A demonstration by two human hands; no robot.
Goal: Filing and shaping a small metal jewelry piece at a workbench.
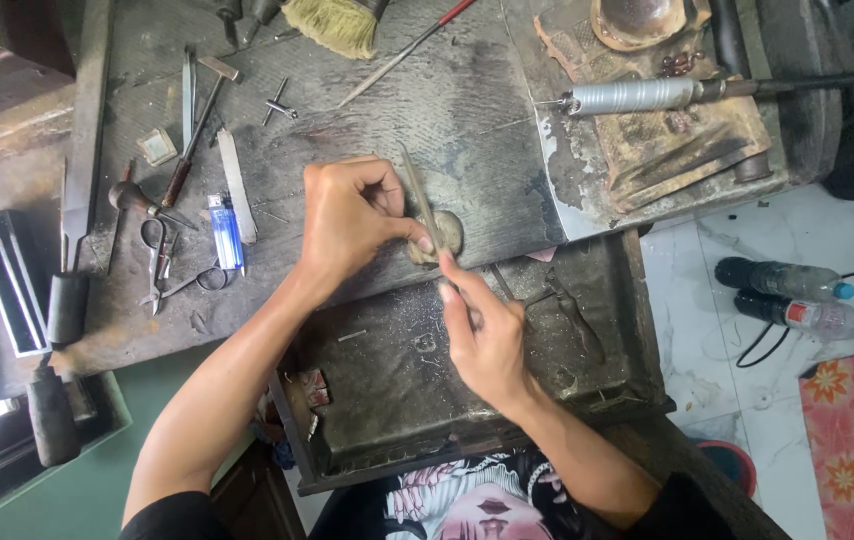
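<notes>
1. left hand (352, 222): fingers curled in, thumb and fingertips pinched on a small piece against the bench pin (444, 236) at the front edge of the workbench (467, 110); the piece itself is too small to make out.
2. right hand (484, 335): fingers closed around the lower end of a slim file (420, 198), whose blade slants up across the pin, touching it.
3. open drawer (387, 380): below the pin, under the right hand, dusted with filings.
4. left of the hands: blue lighter (224, 232), scissors (159, 262), small hammer (199, 120).
5. upper right: rotary handpiece (637, 95), lying on the bench.
</notes>
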